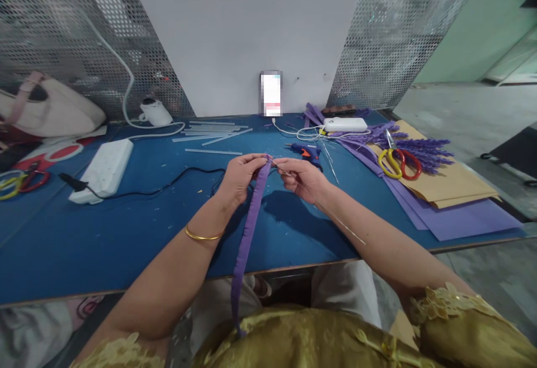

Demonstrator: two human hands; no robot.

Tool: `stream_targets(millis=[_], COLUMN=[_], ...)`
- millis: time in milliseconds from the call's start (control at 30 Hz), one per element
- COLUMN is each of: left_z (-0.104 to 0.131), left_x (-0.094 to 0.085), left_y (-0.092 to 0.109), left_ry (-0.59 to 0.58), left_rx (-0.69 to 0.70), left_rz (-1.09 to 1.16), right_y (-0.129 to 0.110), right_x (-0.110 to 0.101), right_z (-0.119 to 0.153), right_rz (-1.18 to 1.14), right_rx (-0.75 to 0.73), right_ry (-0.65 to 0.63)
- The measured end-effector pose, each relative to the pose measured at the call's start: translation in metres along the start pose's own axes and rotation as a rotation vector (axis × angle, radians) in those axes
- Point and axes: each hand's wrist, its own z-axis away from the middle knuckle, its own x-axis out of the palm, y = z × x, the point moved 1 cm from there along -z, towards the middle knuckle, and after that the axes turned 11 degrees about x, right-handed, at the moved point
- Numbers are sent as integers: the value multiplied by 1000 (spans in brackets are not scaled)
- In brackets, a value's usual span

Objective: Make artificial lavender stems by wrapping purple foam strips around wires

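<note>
Between the thumb and fingers of my left hand [242, 177] is the upper end of a long purple paper strip [250, 228], which hangs down past the table edge to my lap. My right hand [302, 178] pinches a thin wire [342, 223] close to the strip's top. The wire's tail runs back along my right forearm. Both hands meet over the middle of the table, fingertips nearly touching. Just beyond my right hand lies a blue glue gun [305, 152] with an orange trigger. Exactly how wire and strip join is too small to make out.
Glue sticks [213, 132] lie behind my left hand. A white power strip [103, 171] with a black cord is at left. Scissors [400, 162], purple flower sprigs [423, 152], brown paper [453, 180] and purple sheets [470, 220] lie at right. A phone [271, 94] leans against the back panel.
</note>
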Motion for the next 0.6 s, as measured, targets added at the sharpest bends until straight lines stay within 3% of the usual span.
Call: stream_targets(millis=[300,600], left_z=[-2,0], left_x=[-3,-1], left_y=[4,1], left_ry=[-47,-43], left_rx=[35,4], left_rz=[30,-7], right_y=[2,7], right_x=[2,4], right_z=[1,-3], right_rz=[-146,-54], right_rx=[66,-33], right_ry=[-161,-22])
